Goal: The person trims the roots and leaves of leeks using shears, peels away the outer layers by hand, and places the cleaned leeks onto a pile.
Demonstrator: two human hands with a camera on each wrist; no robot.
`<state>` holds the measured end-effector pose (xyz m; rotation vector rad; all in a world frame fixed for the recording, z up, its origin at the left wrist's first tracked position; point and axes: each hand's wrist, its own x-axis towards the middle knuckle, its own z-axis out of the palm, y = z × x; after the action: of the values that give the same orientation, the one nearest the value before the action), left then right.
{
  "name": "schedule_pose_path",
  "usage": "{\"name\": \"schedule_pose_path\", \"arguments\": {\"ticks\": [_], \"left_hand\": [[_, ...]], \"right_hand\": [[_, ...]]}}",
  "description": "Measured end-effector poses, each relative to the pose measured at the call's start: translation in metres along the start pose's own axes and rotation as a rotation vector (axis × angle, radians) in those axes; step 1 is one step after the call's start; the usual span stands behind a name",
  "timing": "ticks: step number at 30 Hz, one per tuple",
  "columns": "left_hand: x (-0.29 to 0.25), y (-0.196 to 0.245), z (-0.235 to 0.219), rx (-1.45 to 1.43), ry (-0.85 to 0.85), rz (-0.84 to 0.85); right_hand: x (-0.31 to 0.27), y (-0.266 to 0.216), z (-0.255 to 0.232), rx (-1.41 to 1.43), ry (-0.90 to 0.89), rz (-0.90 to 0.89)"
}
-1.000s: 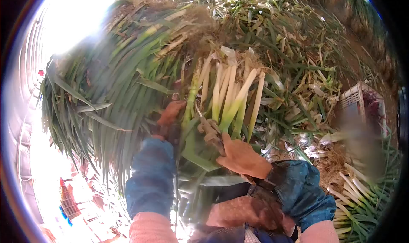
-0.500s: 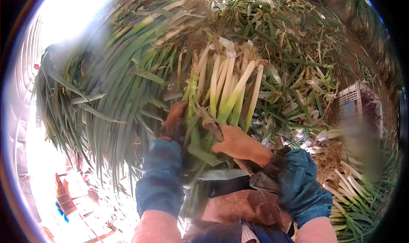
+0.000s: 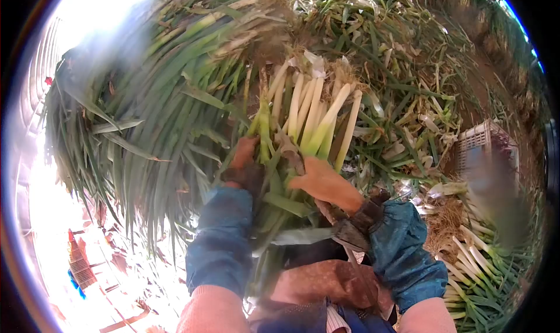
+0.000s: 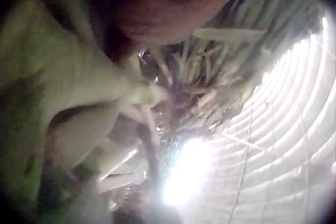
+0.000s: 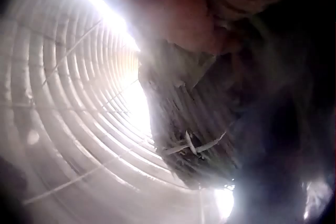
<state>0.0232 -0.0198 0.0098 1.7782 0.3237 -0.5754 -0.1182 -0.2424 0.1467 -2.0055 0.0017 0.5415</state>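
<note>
Leeks with pale stems point(image 3: 315, 114) lie side by side in the middle of the head view, roots away from the body. At their left, my left hand point(image 3: 242, 161) grips a green leek point(image 3: 265, 129) with curled fingers; it fills the top of the left wrist view point(image 4: 173, 8), beside a blurred pale stalk point(image 4: 79, 82). My right hand point(image 3: 329, 184), just below the pale stems, pinches a brownish, withered-looking strip point(image 3: 289, 152) close to that leek. In the right wrist view the hand point(image 5: 194, 16) is dark, and its fingertips are partly hidden.
A large heap of long-leaved leeks point(image 3: 146, 123) rises at the left. Loose trimmings point(image 3: 402, 100) cover the ground at the upper right. A pale crate point(image 3: 475, 140) stands at the right, above more pale-stemmed leeks point(image 3: 472, 260). Ribbed translucent sheeting point(image 4: 283, 145) curves behind.
In the head view, the right hand has moved up and slightly left, while the left hand has shifted a little right, closer to it. The leek at the left hand has tilted slightly.
</note>
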Motion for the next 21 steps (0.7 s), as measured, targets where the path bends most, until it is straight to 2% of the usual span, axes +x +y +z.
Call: {"name": "schedule_pose_path", "arguments": {"ticks": [2,3,5,8,11,14,17,20,21], "left_hand": [[-0.024,0.027,0.009,0.665,0.285,0.117],[-0.023,0.025,0.011,0.762,0.444,0.304],[-0.012,0.016,0.014,0.933,0.763,0.694],[0.026,-0.003,0.010,0.517,0.186,0.439],[0.007,0.015,0.012,0.185,-0.065,0.343],[-0.035,0.036,0.011,0.621,0.061,0.375],[-0.058,0.023,-0.004,0.693,-0.002,0.416],[-0.088,0.043,-0.001,0.558,0.047,0.389],[-0.083,0.039,-0.003,0.632,0.065,0.501]], "right_hand": [[-0.003,-0.003,0.002,0.018,0.084,-0.038],[-0.004,-0.004,0.002,0.027,0.129,-0.056],[-0.007,-0.003,-0.001,0.034,0.100,-0.025],[-0.009,0.002,0.010,-0.009,0.076,-0.045],[-0.010,0.000,0.013,-0.009,0.047,-0.063],[-0.006,0.008,0.009,0.013,0.035,-0.099],[-0.011,0.005,0.012,-0.022,0.022,-0.082],[-0.036,-0.016,0.015,-0.108,-0.007,-0.079],[-0.042,-0.020,0.016,-0.141,-0.017,-0.085]]}}
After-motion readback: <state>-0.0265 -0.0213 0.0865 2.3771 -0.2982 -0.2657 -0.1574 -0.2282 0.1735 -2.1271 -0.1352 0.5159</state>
